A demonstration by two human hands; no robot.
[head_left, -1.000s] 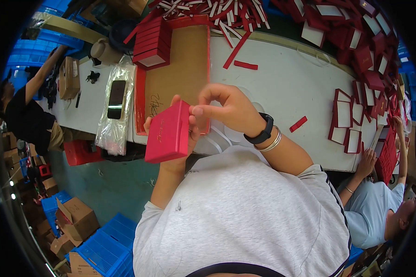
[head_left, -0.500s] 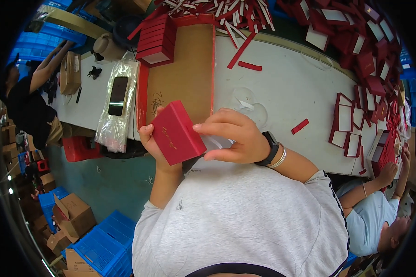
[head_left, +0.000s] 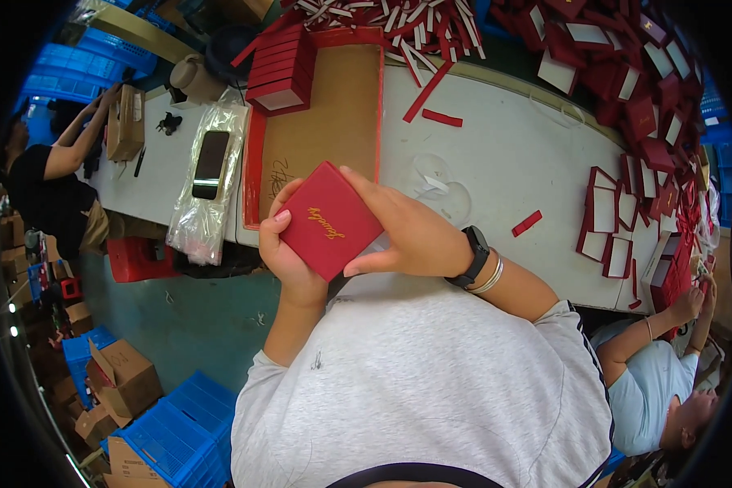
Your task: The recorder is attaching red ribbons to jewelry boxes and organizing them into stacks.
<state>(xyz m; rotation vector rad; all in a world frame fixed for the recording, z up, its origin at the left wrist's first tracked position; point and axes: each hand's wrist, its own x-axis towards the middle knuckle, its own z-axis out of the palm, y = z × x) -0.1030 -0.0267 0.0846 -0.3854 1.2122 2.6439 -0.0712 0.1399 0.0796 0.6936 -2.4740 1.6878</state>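
- White table [head_left: 496, 163] carries a brown tray [head_left: 325, 122] and scattered red strips
- Red box [head_left: 329, 220] is held above the table's near edge
- Left hand [head_left: 289, 252] and right hand [head_left: 407, 232], each grip clamped on its sides
- Best kept level, thumbs clear of the gold lettering

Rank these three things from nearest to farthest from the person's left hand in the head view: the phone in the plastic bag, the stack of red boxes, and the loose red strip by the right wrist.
From the left hand:
1. Phone in the plastic bag, to the left on the table.
2. Stack of red boxes, straight up, at the far table edge.
3. Loose red strip, far across to the right.
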